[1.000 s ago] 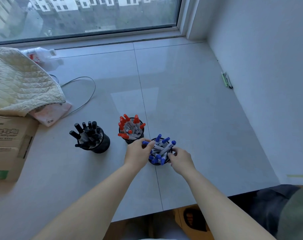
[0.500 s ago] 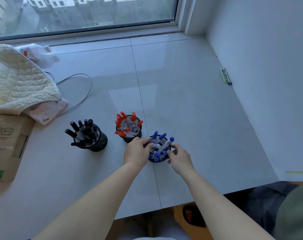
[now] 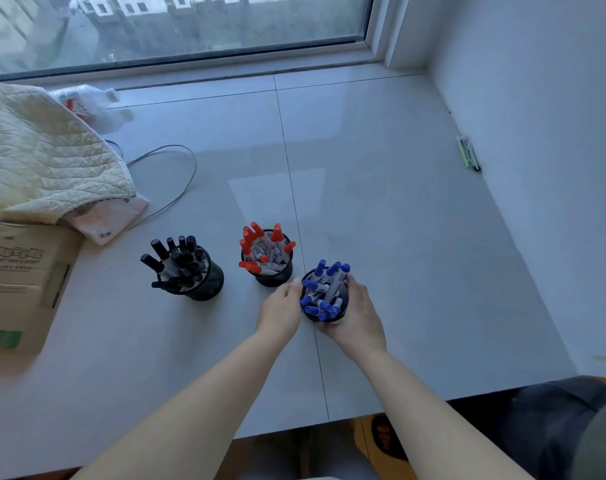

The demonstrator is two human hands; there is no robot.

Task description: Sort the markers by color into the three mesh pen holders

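Three black mesh pen holders stand on the grey sill. The left holder (image 3: 208, 289) is full of black-capped markers (image 3: 177, 261). The middle holder (image 3: 272, 277) carries red-capped markers (image 3: 260, 249). The right holder (image 3: 324, 318) contains blue-capped markers (image 3: 324, 291). My right hand (image 3: 355, 315) wraps around that holder's right and near side. My left hand (image 3: 280, 310) rests against its left side, fingertips at the rim. No loose markers lie on the sill near the holders.
A cardboard box (image 3: 21, 282) sits at the left edge under a cream quilted cloth (image 3: 42, 161). A grey cable (image 3: 177, 181) loops behind the holders. A plastic bag (image 3: 83, 102) lies by the window. Green pens (image 3: 469, 154) lie against the right wall.
Both hands have closed in on the blue-marker holder; the right hand now cups its side instead of touching the markers. The camera has shifted slightly.
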